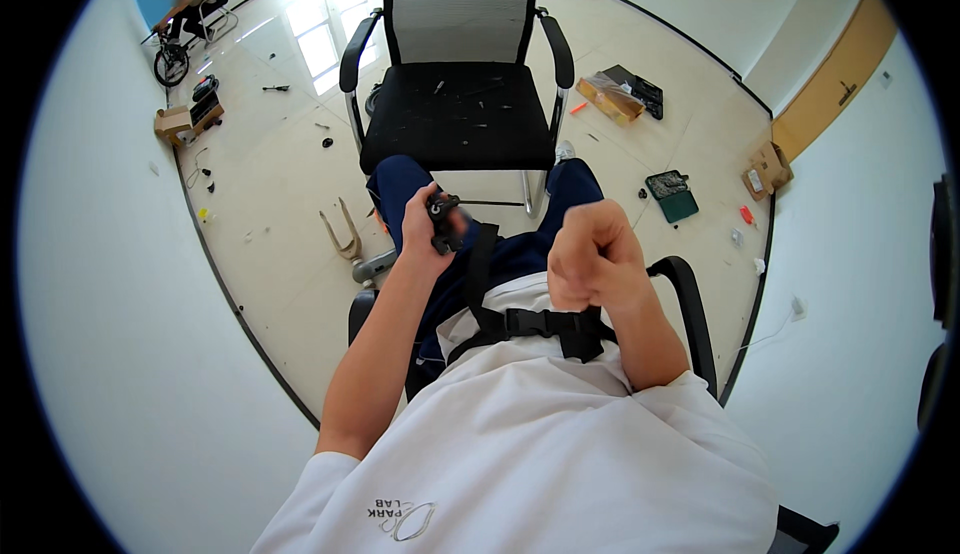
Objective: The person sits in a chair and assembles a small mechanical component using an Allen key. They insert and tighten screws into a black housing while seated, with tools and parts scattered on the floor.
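Observation:
My left hand (418, 226) is closed around a small black mechanical part (443, 222) with an uneven outline, held above my left thigh. Its exact kind is not plain at this size. My right hand (597, 254) is curled into a fist above my right thigh, apart from the left. Whatever its fingers hold, if anything, is hidden. In front of my knees stands a black office chair (460, 119), with several small loose parts scattered on its seat.
Left of my legs a bicycle fork (345, 234) lies on the floor. To the right are an open green case (672, 197), a cardboard box (767, 170) and a black toolbox (637, 90). Another person (187, 4) sits far left beside a bicycle (171, 62).

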{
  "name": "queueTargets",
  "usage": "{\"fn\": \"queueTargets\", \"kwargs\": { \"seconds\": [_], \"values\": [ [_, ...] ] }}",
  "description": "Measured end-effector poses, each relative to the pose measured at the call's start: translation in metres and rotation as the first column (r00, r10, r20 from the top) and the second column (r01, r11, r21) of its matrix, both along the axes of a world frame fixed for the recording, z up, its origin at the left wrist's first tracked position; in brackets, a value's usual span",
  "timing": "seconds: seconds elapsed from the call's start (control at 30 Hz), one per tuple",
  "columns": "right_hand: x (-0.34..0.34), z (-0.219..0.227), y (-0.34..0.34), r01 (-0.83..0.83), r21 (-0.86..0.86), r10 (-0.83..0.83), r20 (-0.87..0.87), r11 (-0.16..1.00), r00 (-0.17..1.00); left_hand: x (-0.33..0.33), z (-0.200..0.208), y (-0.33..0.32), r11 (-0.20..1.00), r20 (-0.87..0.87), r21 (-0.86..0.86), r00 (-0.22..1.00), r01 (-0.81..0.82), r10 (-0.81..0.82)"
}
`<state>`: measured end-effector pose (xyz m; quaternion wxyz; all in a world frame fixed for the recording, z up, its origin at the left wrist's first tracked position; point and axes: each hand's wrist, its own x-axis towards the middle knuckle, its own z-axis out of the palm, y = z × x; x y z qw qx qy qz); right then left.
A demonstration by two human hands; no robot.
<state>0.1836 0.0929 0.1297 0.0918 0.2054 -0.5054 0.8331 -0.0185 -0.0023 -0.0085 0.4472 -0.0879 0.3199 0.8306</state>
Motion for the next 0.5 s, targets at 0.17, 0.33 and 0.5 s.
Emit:
{"fn": "queueTargets", "kwargs": {
  "seconds": [0.17, 0.33, 0.5],
  "values": [
    [-0.035, -0.023, 0.024, 0.518, 0.725, -0.634, -0.145, 0.454, 0.759, 0.003, 0.005, 0.001, 0.999, 0.000, 0.006, 0.999, 0.048, -0.048],
    [-0.049, -0.067, 0.047, 0.569, 0.803, -0.647, -0.340, 0.179, 0.683, -0.001, -0.002, 0.000, 0.997, 0.040, 0.061, 0.998, 0.036, -0.039],
    [-0.049, -0.073, 0.047, 0.498, 0.829, -0.663, -0.225, 0.254, 0.714, -0.003, -0.003, -0.003, 0.998, 0.067, 0.048, 0.997, 0.042, -0.046]
  ]
}}
